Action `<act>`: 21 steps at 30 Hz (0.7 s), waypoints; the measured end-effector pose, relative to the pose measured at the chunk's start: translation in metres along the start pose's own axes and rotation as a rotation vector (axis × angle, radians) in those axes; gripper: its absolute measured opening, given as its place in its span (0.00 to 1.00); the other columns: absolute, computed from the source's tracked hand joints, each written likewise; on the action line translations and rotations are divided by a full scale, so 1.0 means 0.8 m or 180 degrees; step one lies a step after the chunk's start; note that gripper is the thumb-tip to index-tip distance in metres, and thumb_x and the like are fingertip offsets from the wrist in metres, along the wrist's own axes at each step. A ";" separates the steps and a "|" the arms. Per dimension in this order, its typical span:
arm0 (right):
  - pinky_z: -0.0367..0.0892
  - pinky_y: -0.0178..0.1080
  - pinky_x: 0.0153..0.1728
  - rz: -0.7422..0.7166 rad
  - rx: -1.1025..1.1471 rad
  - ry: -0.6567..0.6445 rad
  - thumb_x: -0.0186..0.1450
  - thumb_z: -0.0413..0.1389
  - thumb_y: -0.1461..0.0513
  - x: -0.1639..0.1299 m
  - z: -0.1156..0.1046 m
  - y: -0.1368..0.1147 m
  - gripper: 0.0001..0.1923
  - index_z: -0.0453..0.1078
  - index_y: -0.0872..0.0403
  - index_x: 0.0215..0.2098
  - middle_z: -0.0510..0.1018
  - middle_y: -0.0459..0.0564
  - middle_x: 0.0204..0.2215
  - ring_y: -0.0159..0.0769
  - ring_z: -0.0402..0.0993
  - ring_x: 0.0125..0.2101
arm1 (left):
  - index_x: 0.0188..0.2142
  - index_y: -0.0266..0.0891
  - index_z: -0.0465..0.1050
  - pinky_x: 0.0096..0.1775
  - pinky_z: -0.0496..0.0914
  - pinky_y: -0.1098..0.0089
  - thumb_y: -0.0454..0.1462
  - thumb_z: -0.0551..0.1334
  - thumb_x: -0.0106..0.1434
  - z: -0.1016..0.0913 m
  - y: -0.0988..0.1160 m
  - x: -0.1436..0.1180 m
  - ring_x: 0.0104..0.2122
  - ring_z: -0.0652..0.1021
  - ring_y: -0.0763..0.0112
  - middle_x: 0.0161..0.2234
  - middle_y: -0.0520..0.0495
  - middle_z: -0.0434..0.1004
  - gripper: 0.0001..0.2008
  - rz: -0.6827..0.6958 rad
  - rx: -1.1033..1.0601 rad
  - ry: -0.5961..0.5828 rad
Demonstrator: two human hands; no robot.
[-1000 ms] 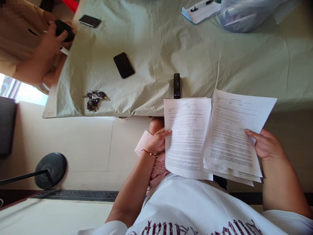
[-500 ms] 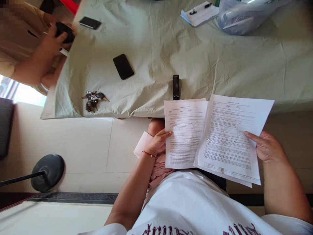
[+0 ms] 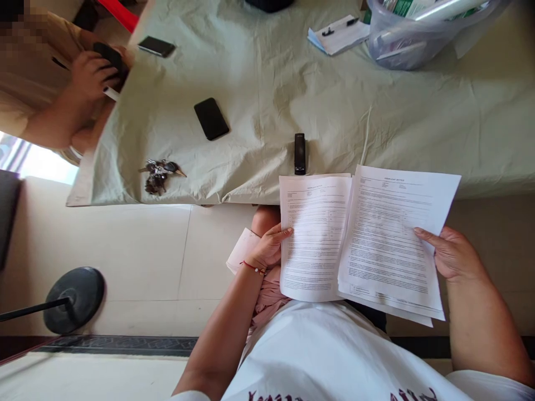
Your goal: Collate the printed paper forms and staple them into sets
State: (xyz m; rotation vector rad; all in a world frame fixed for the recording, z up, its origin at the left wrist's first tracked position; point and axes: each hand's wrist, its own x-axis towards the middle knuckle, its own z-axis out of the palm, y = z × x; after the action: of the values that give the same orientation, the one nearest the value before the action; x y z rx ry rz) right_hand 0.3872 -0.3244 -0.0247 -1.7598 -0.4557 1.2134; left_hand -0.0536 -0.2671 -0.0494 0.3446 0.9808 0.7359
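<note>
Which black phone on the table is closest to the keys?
The phone in the middle of the cloth is closest to the keys. The other phone lies far up by the table's corner.

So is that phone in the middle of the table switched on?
Apparently off or asleep: the phone lies flat on the tablecloth, its upper face uniformly black.
</note>
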 end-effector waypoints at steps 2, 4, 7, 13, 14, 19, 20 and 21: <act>0.76 0.53 0.69 0.0019 0.0014 -0.0018 0.42 0.85 0.50 0.000 0.000 0.000 0.35 0.89 0.46 0.47 0.88 0.54 0.58 0.61 0.82 0.64 | 0.51 0.34 0.86 0.56 0.82 0.50 0.39 0.85 0.55 -0.002 -0.001 0.001 0.46 0.90 0.48 0.47 0.35 0.91 0.25 0.0023 -0.0005 -0.0011; 0.77 0.51 0.68 -0.0004 0.0017 -0.0065 0.43 0.85 0.50 -0.001 0.001 0.001 0.34 0.89 0.46 0.48 0.89 0.54 0.58 0.59 0.84 0.63 | 0.52 0.34 0.86 0.57 0.82 0.50 0.39 0.84 0.56 -0.002 -0.002 0.002 0.47 0.90 0.48 0.47 0.35 0.92 0.25 0.0038 0.0004 -0.0047; 0.81 0.48 0.63 -0.0039 -0.0020 -0.0098 0.44 0.85 0.50 -0.004 0.004 0.002 0.33 0.89 0.46 0.47 0.90 0.54 0.55 0.56 0.87 0.57 | 0.52 0.35 0.86 0.54 0.83 0.54 0.41 0.85 0.57 -0.001 -0.003 0.002 0.47 0.90 0.50 0.48 0.36 0.92 0.26 0.0075 0.0048 -0.0091; 0.87 0.44 0.47 0.0011 -0.0085 -0.0189 0.45 0.84 0.50 -0.006 0.011 0.002 0.30 0.89 0.46 0.45 0.91 0.53 0.50 0.50 0.90 0.44 | 0.51 0.35 0.87 0.50 0.82 0.60 0.43 0.85 0.56 0.005 -0.003 -0.002 0.44 0.89 0.56 0.48 0.37 0.92 0.26 0.0202 0.0072 -0.0026; 0.87 0.43 0.45 0.0023 -0.0096 -0.0216 0.46 0.84 0.49 -0.007 0.013 0.001 0.30 0.89 0.46 0.45 0.91 0.53 0.50 0.49 0.91 0.43 | 0.51 0.35 0.87 0.51 0.81 0.60 0.43 0.85 0.57 0.005 -0.003 -0.002 0.45 0.89 0.56 0.48 0.37 0.91 0.25 0.0195 0.0077 -0.0023; 0.88 0.43 0.45 0.0035 -0.0071 -0.0276 0.44 0.85 0.48 -0.012 0.023 -0.006 0.30 0.90 0.45 0.43 0.92 0.52 0.49 0.50 0.91 0.44 | 0.50 0.35 0.87 0.54 0.81 0.57 0.42 0.84 0.58 0.002 -0.004 -0.001 0.47 0.89 0.53 0.48 0.37 0.91 0.23 0.0117 0.0055 0.0029; 0.88 0.43 0.46 0.0037 -0.0063 -0.0304 0.43 0.85 0.48 -0.013 0.024 -0.008 0.30 0.90 0.45 0.43 0.92 0.52 0.49 0.50 0.91 0.45 | 0.50 0.35 0.87 0.53 0.81 0.56 0.42 0.84 0.58 0.001 -0.004 -0.001 0.46 0.89 0.53 0.47 0.37 0.91 0.23 0.0108 0.0055 0.0042; 0.88 0.44 0.48 0.0034 -0.0058 -0.0322 0.43 0.85 0.47 -0.013 0.025 -0.009 0.31 0.90 0.45 0.43 0.91 0.53 0.50 0.51 0.91 0.46 | 0.50 0.35 0.87 0.53 0.82 0.56 0.42 0.84 0.58 0.001 -0.004 -0.001 0.46 0.89 0.53 0.47 0.37 0.91 0.23 0.0104 0.0057 0.0051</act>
State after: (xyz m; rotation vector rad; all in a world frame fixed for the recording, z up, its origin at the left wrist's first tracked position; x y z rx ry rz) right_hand 0.3662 -0.3187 -0.0152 -1.7238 -0.5185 1.3137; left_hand -0.0516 -0.2700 -0.0506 0.3715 0.9992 0.7609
